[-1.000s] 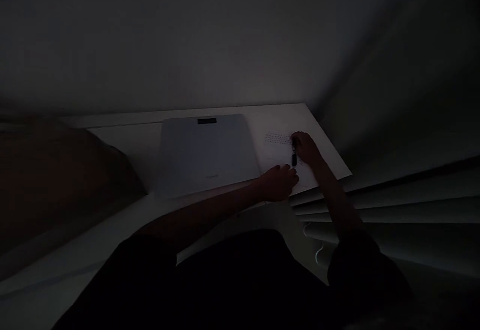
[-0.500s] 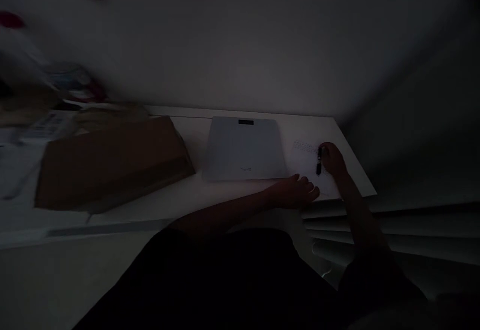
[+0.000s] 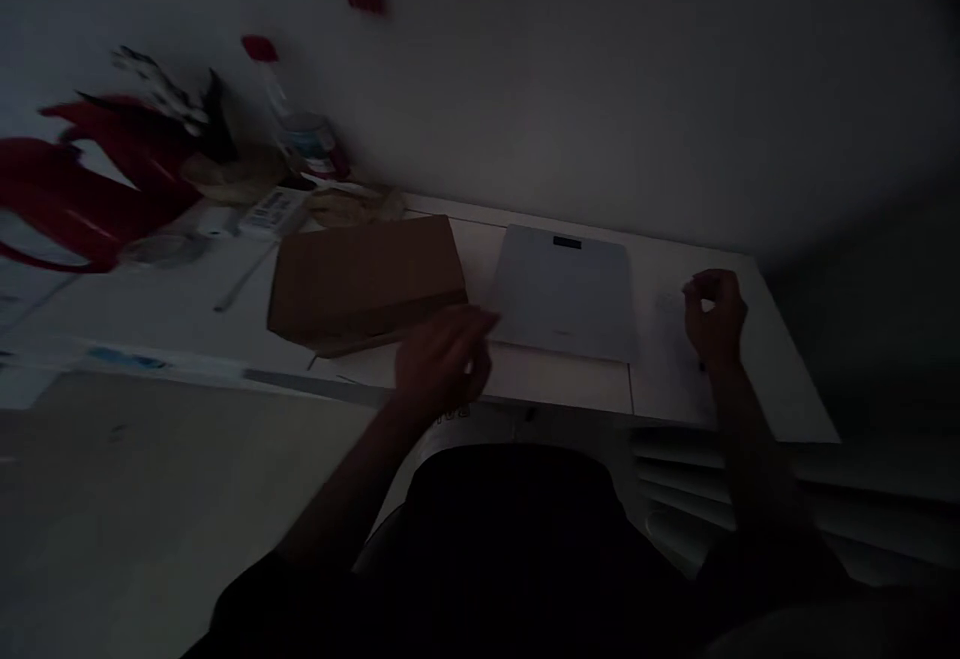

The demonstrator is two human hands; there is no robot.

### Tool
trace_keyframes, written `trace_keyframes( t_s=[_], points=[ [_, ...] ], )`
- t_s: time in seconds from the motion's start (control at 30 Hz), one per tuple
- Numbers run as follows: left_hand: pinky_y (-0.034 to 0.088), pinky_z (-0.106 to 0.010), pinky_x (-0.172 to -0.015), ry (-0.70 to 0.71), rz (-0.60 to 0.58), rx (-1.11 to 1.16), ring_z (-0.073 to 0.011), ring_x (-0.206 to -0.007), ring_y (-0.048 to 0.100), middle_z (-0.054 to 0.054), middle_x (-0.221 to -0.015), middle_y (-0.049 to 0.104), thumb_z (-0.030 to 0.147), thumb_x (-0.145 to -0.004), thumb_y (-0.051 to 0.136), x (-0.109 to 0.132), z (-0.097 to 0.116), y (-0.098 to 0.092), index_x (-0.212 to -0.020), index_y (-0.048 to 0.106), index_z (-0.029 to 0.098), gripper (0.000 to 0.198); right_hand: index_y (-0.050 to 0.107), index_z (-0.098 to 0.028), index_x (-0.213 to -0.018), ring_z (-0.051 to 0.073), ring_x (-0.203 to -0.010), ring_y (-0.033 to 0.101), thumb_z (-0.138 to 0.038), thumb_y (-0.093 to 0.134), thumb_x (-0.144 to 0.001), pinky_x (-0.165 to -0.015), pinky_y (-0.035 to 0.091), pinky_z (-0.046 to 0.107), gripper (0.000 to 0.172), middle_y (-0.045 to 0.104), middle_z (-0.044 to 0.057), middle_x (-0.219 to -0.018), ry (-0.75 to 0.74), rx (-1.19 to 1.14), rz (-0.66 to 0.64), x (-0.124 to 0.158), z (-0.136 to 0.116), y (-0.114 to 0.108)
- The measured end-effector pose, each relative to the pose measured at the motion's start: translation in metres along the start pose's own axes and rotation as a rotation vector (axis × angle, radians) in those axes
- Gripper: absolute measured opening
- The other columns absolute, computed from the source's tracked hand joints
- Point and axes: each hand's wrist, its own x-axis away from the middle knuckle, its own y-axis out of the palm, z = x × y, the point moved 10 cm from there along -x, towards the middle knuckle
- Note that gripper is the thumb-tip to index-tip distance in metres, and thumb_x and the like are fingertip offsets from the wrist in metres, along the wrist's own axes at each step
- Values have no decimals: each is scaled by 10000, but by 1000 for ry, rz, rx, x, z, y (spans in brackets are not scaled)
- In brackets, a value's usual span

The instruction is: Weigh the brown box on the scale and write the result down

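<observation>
In the dim head view, my left hand [image 3: 441, 357] hangs over the desk's front edge by the right end of a brown cardboard box [image 3: 367, 269]. Its fingers are loosely bent and apart, slightly blurred, with nothing visible in them. A flat pale scale [image 3: 564, 289] with a small dark display lies to its right. Above a sheet of paper with writing [image 3: 675, 339] is my right hand [image 3: 716, 319], thumb and fingertips brought together in a pinch. Whatever is between them cannot be made out. A small dark object [image 3: 703, 367] shows partly beside the right wrist.
Red watering-can-like vessels [image 3: 97, 199] stand at the far left. Near them are a white labelled box [image 3: 274, 212], a jar [image 3: 311, 144] and crumpled brown paper [image 3: 352, 205]. The white desk [image 3: 780, 379] ends at the right, above grey slatted folds [image 3: 697, 479].
My left hand has moved left, from beside the paper to near the cardboard box. My right hand has shifted on the paper's right side. The view has turned left, showing more red vessels.
</observation>
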Motion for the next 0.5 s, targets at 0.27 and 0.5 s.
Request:
trace_keyframes(
  t_s=[0.27,0.5],
  points=[
    [480,-416,-983,-490,445,-33,-262,-1144,599,-135,-1209,627,196,-844,552,56,-112,-100,-1247,621,86,424,525,-214,-1195,220,-1205,561,-636,401,-971,-1052,462,419,493,582,117,-1258,71,-617,-352,16,-145,144],
    [381,-411,-1117,-867,550,257,-241,-1314,491,-166,-1416,502,248,-783,530,138,-213,-85,-1416,443,45,671,333,-174,-1518,261,-1494,228,-952,296,-772,-1260,170,453,1079,272,89,-1588,232,-728,-679,54,-209,240]
  ],
)
